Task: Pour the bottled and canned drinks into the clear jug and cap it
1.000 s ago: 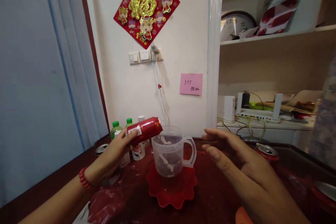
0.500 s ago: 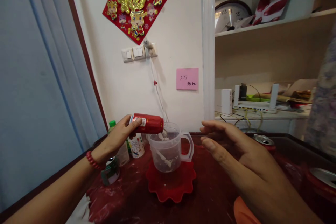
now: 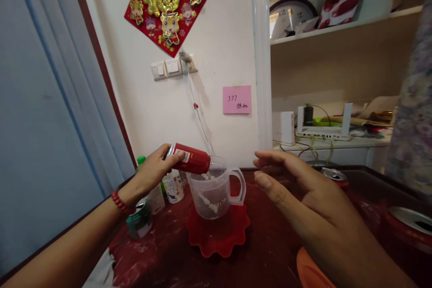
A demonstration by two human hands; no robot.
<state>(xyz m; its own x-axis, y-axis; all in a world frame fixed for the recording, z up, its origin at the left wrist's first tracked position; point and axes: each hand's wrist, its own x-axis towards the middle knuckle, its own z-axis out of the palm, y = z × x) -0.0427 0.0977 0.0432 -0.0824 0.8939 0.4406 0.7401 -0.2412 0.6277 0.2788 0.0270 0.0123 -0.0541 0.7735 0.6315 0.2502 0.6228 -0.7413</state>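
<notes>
Drink can, gripped in my left hand, slopes down rightward to plastic jug; right hand half-open, empty, apart.

Red can with a white label; clear jug with whitish streaks; plain red dish. Red beads. Green and silver can. Orange item. Pink note with black writing. Red poster with gold lettering and purple-and-gold cartoon figures. Blue curtain; pale floral curtain. White router.
</notes>
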